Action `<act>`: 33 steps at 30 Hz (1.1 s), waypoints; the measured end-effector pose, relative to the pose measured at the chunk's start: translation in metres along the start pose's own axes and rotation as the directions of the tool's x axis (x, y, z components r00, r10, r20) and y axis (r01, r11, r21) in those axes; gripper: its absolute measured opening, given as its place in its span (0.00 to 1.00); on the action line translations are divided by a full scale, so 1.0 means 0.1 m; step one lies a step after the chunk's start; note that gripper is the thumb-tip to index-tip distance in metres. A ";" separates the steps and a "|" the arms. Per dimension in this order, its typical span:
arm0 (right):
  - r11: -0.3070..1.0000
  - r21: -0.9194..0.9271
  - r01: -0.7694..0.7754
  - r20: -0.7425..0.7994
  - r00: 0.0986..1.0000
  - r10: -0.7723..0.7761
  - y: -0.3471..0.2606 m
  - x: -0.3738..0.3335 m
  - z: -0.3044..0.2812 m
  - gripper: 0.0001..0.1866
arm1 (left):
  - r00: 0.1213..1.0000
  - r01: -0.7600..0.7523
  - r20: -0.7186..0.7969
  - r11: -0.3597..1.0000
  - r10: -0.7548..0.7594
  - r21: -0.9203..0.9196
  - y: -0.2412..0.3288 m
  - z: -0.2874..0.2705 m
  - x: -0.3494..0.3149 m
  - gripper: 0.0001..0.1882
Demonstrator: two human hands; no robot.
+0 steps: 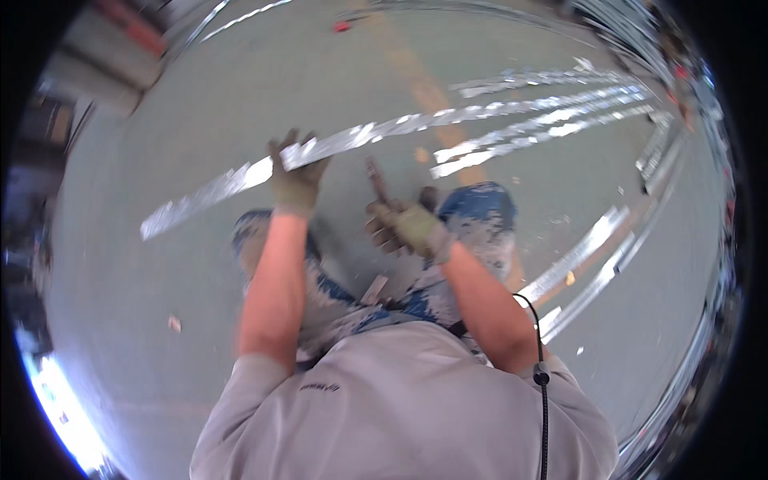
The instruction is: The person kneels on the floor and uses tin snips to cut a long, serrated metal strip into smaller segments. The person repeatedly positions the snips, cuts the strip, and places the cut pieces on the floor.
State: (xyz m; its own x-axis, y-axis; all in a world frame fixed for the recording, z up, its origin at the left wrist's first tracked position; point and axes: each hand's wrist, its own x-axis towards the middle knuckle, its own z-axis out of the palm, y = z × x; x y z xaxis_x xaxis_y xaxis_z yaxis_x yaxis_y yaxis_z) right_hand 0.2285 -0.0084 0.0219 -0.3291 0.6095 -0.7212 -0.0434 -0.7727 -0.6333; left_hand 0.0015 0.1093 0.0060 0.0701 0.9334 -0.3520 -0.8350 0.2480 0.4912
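A long, shiny silver metal strip (204,194) stretches from the left, slanting up across the middle toward the far right. My left hand (294,180), in a grey-green glove, is closed round this strip, with fingers showing beyond its far edge. Near my right knee, my gloved right hand (408,224) grips a slender dark reddish-brown tool (374,178) that points away from me, below the strip and apart from it. Motion blur hides what kind of tool it is.
More silver strips (536,140) lie on the green floor (200,96) at the right, and others (576,264) lie beside my right leg. A small red object (342,26) sits far ahead. Bundled metal lengths (616,28) line the far right. Scraps dot the floor.
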 end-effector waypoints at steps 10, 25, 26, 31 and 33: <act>0.991 -0.125 0.055 0.009 0.999 -0.054 -0.19 0.13 0.26 0.25 | 0.997 -0.057 -0.050 0.992 0.063 0.114 0.06 0.17 -0.19 0.38; 0.925 -0.367 0.102 0.052 0.995 -0.089 -0.29 0.33 0.45 0.23 | 0.993 -0.045 -0.099 0.992 0.057 0.115 0.02 0.25 -0.21 0.34; 0.925 -0.366 0.103 0.040 0.995 -0.095 -0.29 0.33 0.47 0.23 | 0.993 -0.044 -0.102 0.992 0.056 0.117 0.02 0.26 -0.20 0.34; 0.945 -0.306 0.115 0.012 0.993 -0.117 -0.30 0.33 0.53 0.23 | 0.990 -0.047 -0.126 0.996 0.057 0.082 0.03 0.30 -0.22 0.28; 0.966 -0.243 0.084 0.027 0.996 -0.080 -0.30 0.35 0.54 0.23 | 0.990 -0.052 -0.123 0.995 0.063 0.088 0.02 0.29 -0.22 0.28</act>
State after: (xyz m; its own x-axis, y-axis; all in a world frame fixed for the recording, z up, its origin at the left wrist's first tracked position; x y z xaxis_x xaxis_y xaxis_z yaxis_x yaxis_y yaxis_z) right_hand 0.1675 0.0262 0.0305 -0.3501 0.6643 -0.6604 0.1595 -0.6525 -0.7408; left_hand 0.0141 0.0972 0.0378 -0.0501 0.9082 -0.4155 -0.7861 0.2208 0.5774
